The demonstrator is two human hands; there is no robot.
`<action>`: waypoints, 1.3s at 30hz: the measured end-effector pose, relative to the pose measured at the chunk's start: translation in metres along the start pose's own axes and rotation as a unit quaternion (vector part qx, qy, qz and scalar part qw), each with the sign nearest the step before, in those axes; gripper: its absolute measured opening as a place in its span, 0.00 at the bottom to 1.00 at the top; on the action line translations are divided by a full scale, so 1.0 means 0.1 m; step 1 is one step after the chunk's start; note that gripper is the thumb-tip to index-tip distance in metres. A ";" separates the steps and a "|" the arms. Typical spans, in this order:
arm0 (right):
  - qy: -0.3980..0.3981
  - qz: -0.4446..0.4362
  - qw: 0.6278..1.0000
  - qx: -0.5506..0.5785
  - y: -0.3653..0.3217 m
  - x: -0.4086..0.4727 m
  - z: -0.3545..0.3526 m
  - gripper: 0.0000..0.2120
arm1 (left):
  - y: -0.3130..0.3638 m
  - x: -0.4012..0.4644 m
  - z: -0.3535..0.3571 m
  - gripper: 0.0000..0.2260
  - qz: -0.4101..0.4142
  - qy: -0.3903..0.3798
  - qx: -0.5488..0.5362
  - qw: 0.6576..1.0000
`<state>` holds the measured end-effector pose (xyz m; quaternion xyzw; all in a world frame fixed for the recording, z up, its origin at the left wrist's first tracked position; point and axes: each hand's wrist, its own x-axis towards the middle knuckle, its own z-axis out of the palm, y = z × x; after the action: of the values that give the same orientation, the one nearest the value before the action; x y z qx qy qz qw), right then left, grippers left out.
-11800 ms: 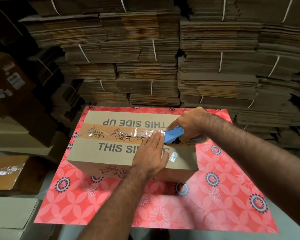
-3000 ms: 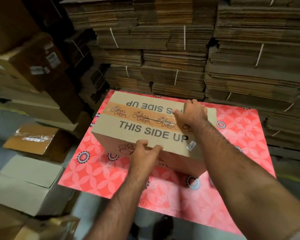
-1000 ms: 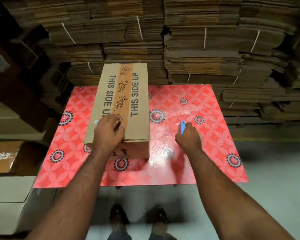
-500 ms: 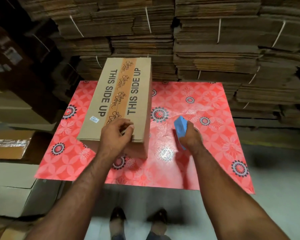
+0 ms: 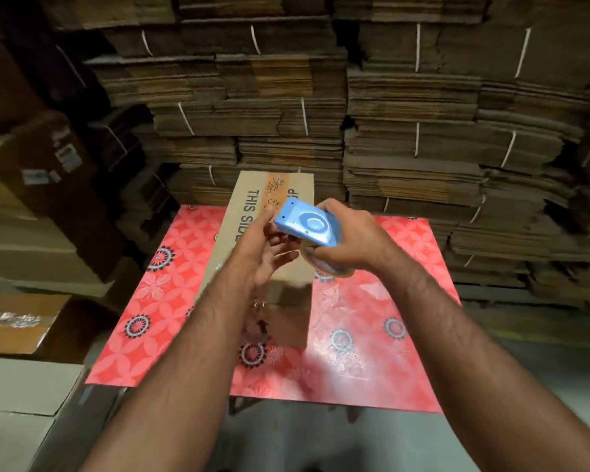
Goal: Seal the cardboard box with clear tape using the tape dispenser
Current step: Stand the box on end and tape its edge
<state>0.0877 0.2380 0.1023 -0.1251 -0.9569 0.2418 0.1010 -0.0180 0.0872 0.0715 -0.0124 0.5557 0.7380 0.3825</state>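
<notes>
Head camera looks down at a bench covered with a red flowered sheet (image 5: 382, 321). On it lies the long brown cardboard box (image 5: 280, 301) with "THIS SIDE UP" printed on top. It sits near the middle of the bench and reaches from near the front edge almost to the back edge. An orange printed tape strip (image 5: 276, 190) runs along the middle of its top. The right hand (image 5: 351, 243) holds the blue plastic tape dispenser (image 5: 307, 224) up in the air over the box, with its grip closed tight around it. The left hand (image 5: 269, 253) is right beside the dispenser, with its fingers spread apart and holding nothing. It looks like it is reaching for the loose end of the tape, but I cannot see the tape end because it is clear and a bit blurry. I think the step now is getting the tape ready to pull. The next move would need the left hand to pinch the tape end and stick it down on the near end of the box, then pull the dispenser along. Tall stacks of flat tied cardboard (image 5: 406, 137) stand close behind the back edge, so there is little room there. More brown boxes (image 5: 48, 185) sit off the left edge.
</notes>
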 end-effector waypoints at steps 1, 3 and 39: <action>-0.004 -0.009 1.000 -0.013 -0.09 0.02 -0.02 0.29 | 0.08 -0.03 -0.05 0.18 -0.001 -0.003 0.007 1.000; -0.010 -0.021 0.999 -0.044 -0.24 0.06 -0.02 0.30 | 0.22 -0.11 -0.16 0.13 0.007 -0.001 0.022 1.000; -0.151 -0.172 0.930 -0.286 -0.64 0.04 0.80 0.38 | -0.14 -0.28 -1.78 0.05 0.038 0.141 0.202 0.969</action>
<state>0.0518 0.1497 0.0649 0.0561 -0.9963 -0.0468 -0.0451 -0.0625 -0.0747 0.0044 -0.0174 0.7415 0.6155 0.2666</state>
